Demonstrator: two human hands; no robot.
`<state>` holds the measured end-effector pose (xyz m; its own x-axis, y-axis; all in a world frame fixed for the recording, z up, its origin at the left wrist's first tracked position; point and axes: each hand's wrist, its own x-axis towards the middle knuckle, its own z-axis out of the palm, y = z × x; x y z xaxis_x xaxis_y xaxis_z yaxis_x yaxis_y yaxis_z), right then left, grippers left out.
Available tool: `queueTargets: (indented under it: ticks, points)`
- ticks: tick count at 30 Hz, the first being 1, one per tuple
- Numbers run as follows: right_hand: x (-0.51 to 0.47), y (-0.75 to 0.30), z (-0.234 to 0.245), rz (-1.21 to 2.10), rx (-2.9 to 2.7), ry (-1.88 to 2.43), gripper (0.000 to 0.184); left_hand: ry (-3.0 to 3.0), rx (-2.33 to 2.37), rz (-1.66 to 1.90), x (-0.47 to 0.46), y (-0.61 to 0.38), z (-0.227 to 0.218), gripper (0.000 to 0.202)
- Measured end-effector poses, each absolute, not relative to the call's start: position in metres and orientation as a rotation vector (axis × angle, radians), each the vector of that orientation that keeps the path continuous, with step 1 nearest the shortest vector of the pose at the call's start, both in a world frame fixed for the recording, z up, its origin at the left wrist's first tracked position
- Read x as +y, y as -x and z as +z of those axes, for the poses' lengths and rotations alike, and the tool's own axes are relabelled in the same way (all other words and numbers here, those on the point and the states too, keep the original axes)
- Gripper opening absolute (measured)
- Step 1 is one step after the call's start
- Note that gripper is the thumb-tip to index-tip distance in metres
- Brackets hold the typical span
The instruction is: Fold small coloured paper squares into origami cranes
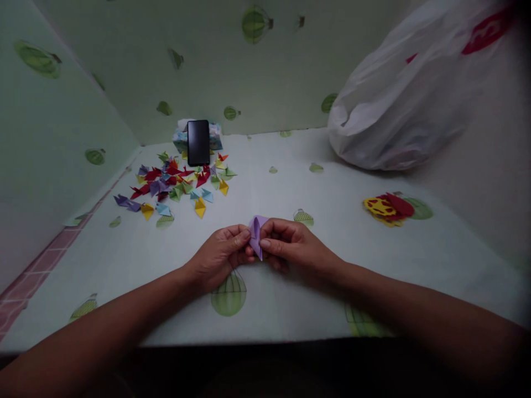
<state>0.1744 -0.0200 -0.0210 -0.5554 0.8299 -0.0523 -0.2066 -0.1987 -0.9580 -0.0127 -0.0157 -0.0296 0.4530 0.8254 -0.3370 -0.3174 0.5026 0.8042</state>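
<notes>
Between my two hands is a small piece of folded purple paper (256, 232), held just above the table near its front middle. My left hand (226, 249) pinches the paper's left side between thumb and fingers. On the other side, my right hand (290, 240) is closed on it, thumb pressed near the lower point. A fold stands partly open along the middle of the paper. Fingers cover its outer edges. Beyond my left hand lies a loose pile of folded paper cranes (166, 179) in red, purple, yellow, green, blue and orange.
A dark phone (198, 142) leans upright against a tissue pack (180, 138) behind the pile. To the right lie red and yellow cut-out pieces (388, 209). A big white plastic bag (398, 105) stands at the back right. Walls border the table (282, 309) at back and left.
</notes>
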Motion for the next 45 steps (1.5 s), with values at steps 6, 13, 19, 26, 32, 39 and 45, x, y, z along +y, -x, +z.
queueTargets:
  ticks: [6,13,19,26,32,39,45]
  points:
    - [-0.02,-0.175,-0.018,1.699,-1.471,0.868,0.011,-0.788,0.83,0.833,-0.017,0.012,-0.029,0.031]
    - [-0.023,-0.174,-0.017,1.251,-1.768,0.985,0.013,-0.923,0.942,0.939,-0.022,0.011,-0.029,0.025]
    - [-0.023,-0.174,-0.016,1.315,-1.694,0.972,0.01,-1.039,0.993,1.006,-0.024,0.012,-0.028,0.018]
    - [-0.023,-0.174,-0.018,1.223,-1.727,1.01,0.008,-1.059,0.996,1.013,-0.024,0.011,-0.029,0.018]
    - [-0.022,-0.173,-0.021,1.239,-1.697,1.017,0.01,-1.093,0.96,0.97,-0.025,0.012,-0.028,0.017]
    - [-0.025,-0.175,-0.026,0.933,-1.863,0.992,0.012,-1.145,0.924,0.942,-0.026,0.011,-0.028,0.02]
    - [-0.032,-0.171,-0.029,0.234,-2.004,0.893,0.015,-1.182,0.862,1.021,-0.033,0.003,-0.024,0.017]
